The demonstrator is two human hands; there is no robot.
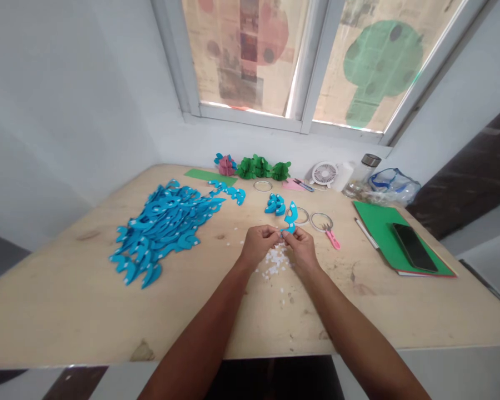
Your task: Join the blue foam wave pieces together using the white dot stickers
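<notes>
A curved blue paper cutout (292,213) with small white squares on it is pinched between my hands above the table. My right hand (301,246) grips its lower end. My left hand (259,244) is closed with its fingertips at the left tip of the cutout; whether it grips the cutout or a tiny scrap is hidden. Small white paper bits (276,261) are scattered below my hands. A little stack of blue cutouts (275,204) lies just beyond. To the left sits a big heap of similar blue cutouts (166,216), many bearing white squares.
Tape rolls (321,222) and pink-handled scissors (332,239) lie to the right. Farther right are green sheets (373,222) with a phone (414,247) and a white pen (366,232). Green paper shapes (260,166), a small fan (324,174) and a bottle (362,172) line the wall.
</notes>
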